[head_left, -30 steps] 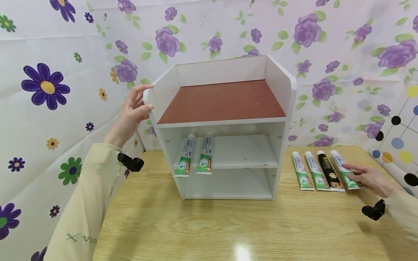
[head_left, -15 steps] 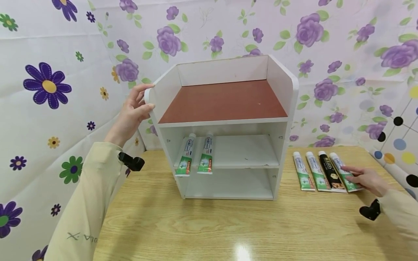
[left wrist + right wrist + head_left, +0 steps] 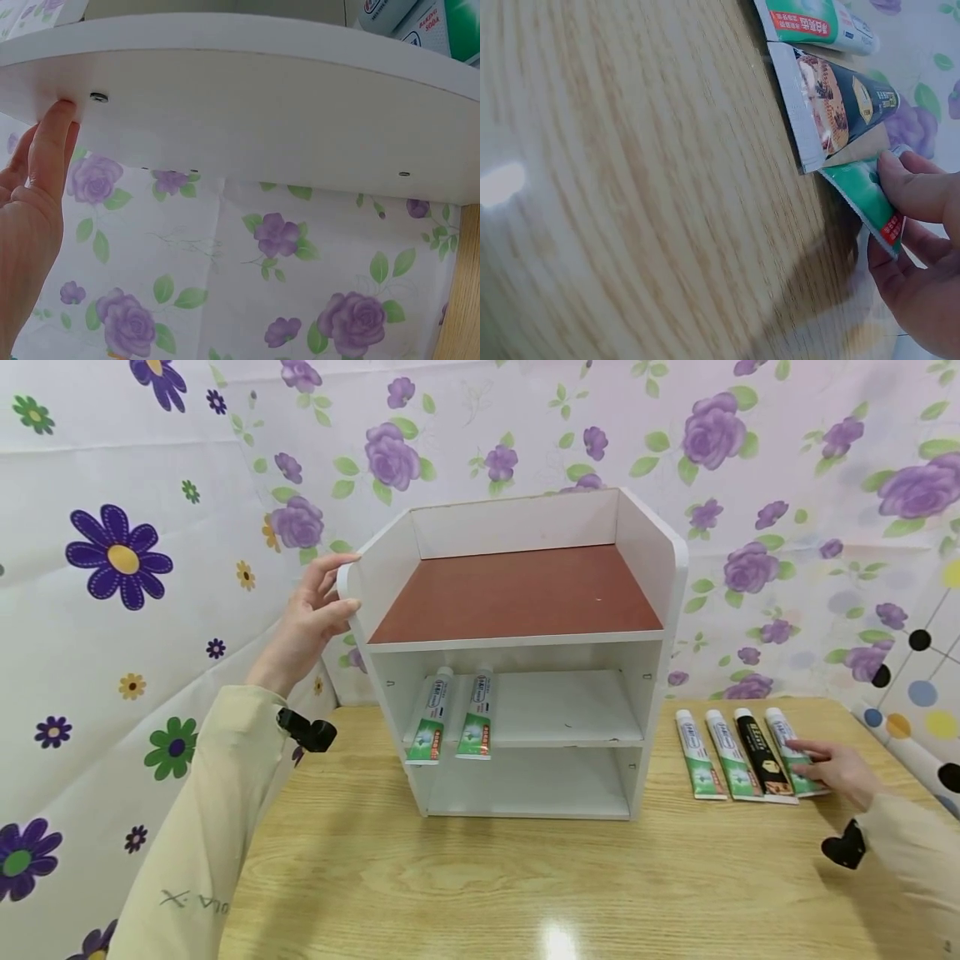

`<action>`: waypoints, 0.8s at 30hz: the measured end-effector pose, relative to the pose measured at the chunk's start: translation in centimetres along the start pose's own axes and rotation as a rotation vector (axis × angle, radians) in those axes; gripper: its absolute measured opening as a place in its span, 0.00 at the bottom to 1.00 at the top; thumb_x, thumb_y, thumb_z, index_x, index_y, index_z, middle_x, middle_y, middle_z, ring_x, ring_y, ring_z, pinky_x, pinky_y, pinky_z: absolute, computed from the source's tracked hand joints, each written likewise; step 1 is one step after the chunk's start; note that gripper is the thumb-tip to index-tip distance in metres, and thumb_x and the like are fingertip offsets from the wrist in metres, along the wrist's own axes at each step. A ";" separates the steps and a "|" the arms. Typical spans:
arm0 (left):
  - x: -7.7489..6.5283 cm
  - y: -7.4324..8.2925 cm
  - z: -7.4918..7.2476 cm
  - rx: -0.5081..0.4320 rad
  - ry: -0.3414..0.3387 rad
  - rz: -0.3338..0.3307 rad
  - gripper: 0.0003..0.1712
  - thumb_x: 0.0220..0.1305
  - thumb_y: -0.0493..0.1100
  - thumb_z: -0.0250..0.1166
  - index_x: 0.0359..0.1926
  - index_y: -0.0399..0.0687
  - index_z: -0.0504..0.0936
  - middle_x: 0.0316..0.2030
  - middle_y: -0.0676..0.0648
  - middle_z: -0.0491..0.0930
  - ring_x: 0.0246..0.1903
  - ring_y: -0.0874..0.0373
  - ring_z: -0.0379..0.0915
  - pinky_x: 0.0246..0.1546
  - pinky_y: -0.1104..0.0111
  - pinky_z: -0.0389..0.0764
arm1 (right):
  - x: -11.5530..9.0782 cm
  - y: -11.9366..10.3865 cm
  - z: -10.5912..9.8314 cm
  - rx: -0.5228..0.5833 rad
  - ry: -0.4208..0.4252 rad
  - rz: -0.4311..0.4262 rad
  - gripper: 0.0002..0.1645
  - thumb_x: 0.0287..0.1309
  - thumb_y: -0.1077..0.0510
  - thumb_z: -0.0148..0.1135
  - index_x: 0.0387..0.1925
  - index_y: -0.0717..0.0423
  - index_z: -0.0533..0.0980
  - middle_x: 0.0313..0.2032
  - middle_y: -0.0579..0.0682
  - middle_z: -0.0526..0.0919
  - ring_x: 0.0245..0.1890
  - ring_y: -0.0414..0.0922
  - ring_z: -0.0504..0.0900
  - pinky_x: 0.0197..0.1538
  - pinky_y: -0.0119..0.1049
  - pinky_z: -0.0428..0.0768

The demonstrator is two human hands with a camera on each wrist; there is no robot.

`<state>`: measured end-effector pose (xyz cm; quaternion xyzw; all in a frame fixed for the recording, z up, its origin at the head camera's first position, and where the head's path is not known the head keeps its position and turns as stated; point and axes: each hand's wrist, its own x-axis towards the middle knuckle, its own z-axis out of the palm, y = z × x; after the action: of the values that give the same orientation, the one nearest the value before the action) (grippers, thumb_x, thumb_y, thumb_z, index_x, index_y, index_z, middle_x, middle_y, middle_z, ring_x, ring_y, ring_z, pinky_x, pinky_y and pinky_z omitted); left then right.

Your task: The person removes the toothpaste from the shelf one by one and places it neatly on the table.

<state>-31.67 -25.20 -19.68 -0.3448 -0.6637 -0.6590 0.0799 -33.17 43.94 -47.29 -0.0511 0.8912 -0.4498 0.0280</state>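
Note:
A white two-tier shelf [image 3: 525, 645] with a reddish-brown top board stands on the table. My left hand [image 3: 303, 622] grips the upper front corner of its left side panel, fingertips at the top edge and thumb at the front. Far right, four white-capped tubes lie in a row. My right hand [image 3: 840, 770] pinches the lower part of the outermost green-and-white toothpaste tube [image 3: 862, 187], thumb on top and fingers under its side. Beside it lies a black toothpaste tube [image 3: 763, 756], then two more green-and-white toothpaste tubes [image 3: 731, 752].
Two green-and-white toothpaste tubes [image 3: 430, 718] lie on the middle tier's left part, their flat ends jutting over its front edge. The wooden table [image 3: 480, 877] extends in front. Flowered cloth [image 3: 480, 435] hangs behind and at the left, with dotted cloth at right.
My right hand has shifted slightly left while staying on the outermost toothpaste tube, which has moved a little. My left hand keeps its grip on the shelf. The head view has swung slightly.

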 end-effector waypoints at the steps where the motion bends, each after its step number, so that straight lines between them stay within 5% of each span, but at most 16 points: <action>1: 0.0 -0.1 0.0 0.001 0.000 0.000 0.26 0.61 0.31 0.55 0.58 0.57 0.68 0.57 0.43 0.61 0.45 0.53 0.64 0.34 0.68 0.73 | 0.0 0.0 0.0 -0.035 0.009 -0.002 0.33 0.58 0.57 0.59 0.60 0.71 0.60 0.52 0.81 0.57 0.34 0.49 0.73 0.29 0.37 0.75; 7: 0.1 -0.2 0.1 0.003 0.006 0.010 0.26 0.61 0.30 0.55 0.58 0.56 0.68 0.55 0.43 0.62 0.45 0.53 0.64 0.33 0.68 0.73 | -0.1 0.3 -0.1 -0.074 0.008 -0.003 0.35 0.59 0.58 0.58 0.59 0.75 0.57 0.50 0.79 0.58 0.25 0.42 0.71 0.26 0.37 0.74; 15: 0.1 0.0 -0.1 0.013 0.011 0.010 0.25 0.61 0.31 0.55 0.58 0.56 0.68 0.56 0.42 0.62 0.46 0.52 0.64 0.35 0.67 0.74 | -0.2 0.7 -0.3 -0.049 0.006 -0.052 0.33 0.55 0.56 0.62 0.58 0.69 0.64 0.49 0.79 0.60 0.33 0.39 0.73 0.28 0.38 0.76; 21: 0.0 -0.1 0.0 0.024 0.007 -0.004 0.26 0.62 0.31 0.55 0.58 0.57 0.67 0.57 0.42 0.61 0.46 0.52 0.64 0.36 0.66 0.73 | -0.4 1.3 -0.5 -0.131 0.039 -0.073 0.33 0.54 0.55 0.63 0.56 0.71 0.65 0.50 0.78 0.63 0.39 0.58 0.74 0.31 0.35 0.76; 24: 0.0 -0.1 -0.1 0.028 0.010 -0.008 0.26 0.62 0.31 0.54 0.58 0.57 0.67 0.57 0.43 0.61 0.46 0.52 0.64 0.35 0.67 0.72 | -0.5 1.0 -0.5 -0.142 0.046 -0.038 0.35 0.55 0.54 0.62 0.56 0.73 0.63 0.49 0.78 0.65 0.36 0.58 0.75 0.28 0.36 0.75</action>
<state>-31.75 -25.27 -19.79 -0.3376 -0.6739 -0.6516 0.0854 -32.75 45.03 -47.78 -0.0593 0.9202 -0.3870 -0.0047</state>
